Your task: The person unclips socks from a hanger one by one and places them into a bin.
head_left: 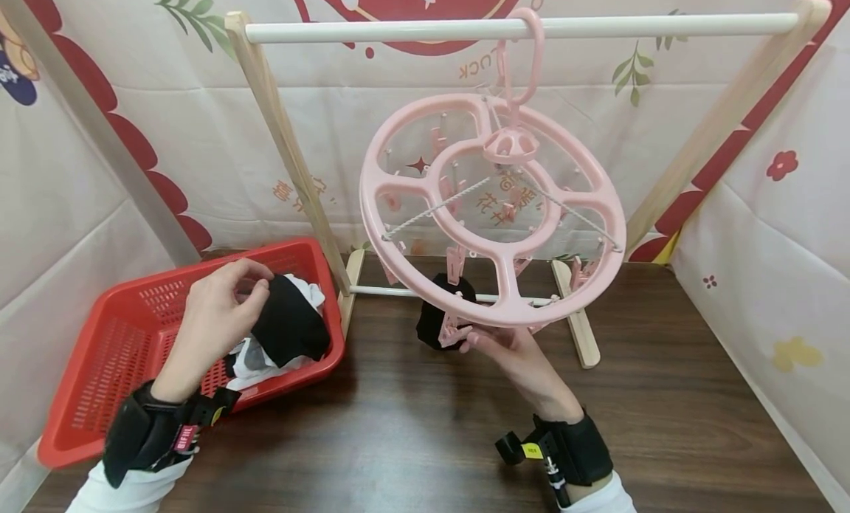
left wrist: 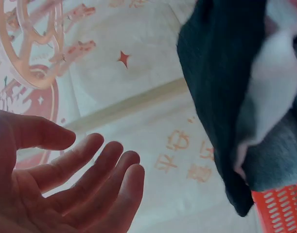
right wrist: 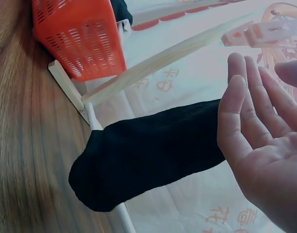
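Observation:
A pink round clip hanger [head_left: 510, 288] hangs by its hook from a white rod. Below its near rim hangs a black sock [right wrist: 153, 150], beside a pink clip [head_left: 453, 330]. My right hand [head_left: 514, 358] is at the rim near that clip; in the right wrist view its thumb and fingers stand apart, with nothing seen between them. My left hand [head_left: 222, 314] hovers over the red basket [head_left: 122, 350], fingers loosely bent and holding nothing in the left wrist view. Next to it a black cloth piece [head_left: 292, 321] lies on white and grey clothing [head_left: 255, 362].
The white rod [head_left: 372, 31] rests on a wooden stand with slanted legs [head_left: 285, 144] and a lower white bar [head_left: 381, 291]. Several pink clips [head_left: 455, 263] dangle under the hanger. Printed cloth walls [head_left: 764, 277] enclose the dark wooden table [head_left: 412, 439].

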Available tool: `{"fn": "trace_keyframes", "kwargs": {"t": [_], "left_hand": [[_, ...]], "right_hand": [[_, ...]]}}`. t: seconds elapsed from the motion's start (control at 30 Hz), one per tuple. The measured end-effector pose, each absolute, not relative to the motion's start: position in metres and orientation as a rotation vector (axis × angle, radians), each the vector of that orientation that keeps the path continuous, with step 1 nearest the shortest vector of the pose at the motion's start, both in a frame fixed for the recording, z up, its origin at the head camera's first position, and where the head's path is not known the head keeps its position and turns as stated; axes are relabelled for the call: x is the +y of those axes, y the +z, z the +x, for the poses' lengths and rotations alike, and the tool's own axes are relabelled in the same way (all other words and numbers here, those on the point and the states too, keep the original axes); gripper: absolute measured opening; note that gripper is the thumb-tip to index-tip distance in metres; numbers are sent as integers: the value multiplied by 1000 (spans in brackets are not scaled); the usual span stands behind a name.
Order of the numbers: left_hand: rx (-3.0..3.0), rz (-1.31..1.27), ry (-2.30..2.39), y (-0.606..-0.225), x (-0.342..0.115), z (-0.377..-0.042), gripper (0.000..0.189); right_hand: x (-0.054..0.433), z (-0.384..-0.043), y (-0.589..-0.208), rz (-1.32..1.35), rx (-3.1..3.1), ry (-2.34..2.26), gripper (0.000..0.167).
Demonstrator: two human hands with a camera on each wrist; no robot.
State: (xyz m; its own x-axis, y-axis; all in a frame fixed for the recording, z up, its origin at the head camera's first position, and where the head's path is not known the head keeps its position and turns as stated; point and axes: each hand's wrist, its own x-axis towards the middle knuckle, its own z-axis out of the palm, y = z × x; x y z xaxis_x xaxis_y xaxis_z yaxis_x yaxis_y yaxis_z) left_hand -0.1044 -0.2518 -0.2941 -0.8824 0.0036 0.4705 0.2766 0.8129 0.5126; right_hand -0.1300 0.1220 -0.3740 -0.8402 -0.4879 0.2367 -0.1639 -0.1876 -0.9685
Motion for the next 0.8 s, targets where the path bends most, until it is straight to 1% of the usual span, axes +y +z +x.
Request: {"fn": "trace_keyframes", "kwargs": {"t": [0.17,0.33,0.4,0.57,0.67,0.77,0.8], "left_hand": [[-2528,-282,-832,-296,-239,-101,12],[-2535,-346,-852,-301,-223,-99,11],[-2553,-359,-869,-303,-217,-98,11],[-2567,-375,-893,-306,-207,-96,13],[-2554,-399,-904,-306,-203,-95,12],[-2552,-427,-913,-308,-199,-93,11],[-2550,-434,-915,-308,-198,-93,11]], "right_hand": [[124,-131,-374,-716,2022,-2100,23],[123,-136,-369,-719,2160,-2086,29],[120,-139,-366,-760,2187,-2092,30],[110,-146,-356,-884,2335,-2144,24],[105,-151,-351,-871,2442,-2244,20],[101,-154,-348,-845,2420,-2386,25],[101,-156,-348,-840,2401,-2423,30]]}}
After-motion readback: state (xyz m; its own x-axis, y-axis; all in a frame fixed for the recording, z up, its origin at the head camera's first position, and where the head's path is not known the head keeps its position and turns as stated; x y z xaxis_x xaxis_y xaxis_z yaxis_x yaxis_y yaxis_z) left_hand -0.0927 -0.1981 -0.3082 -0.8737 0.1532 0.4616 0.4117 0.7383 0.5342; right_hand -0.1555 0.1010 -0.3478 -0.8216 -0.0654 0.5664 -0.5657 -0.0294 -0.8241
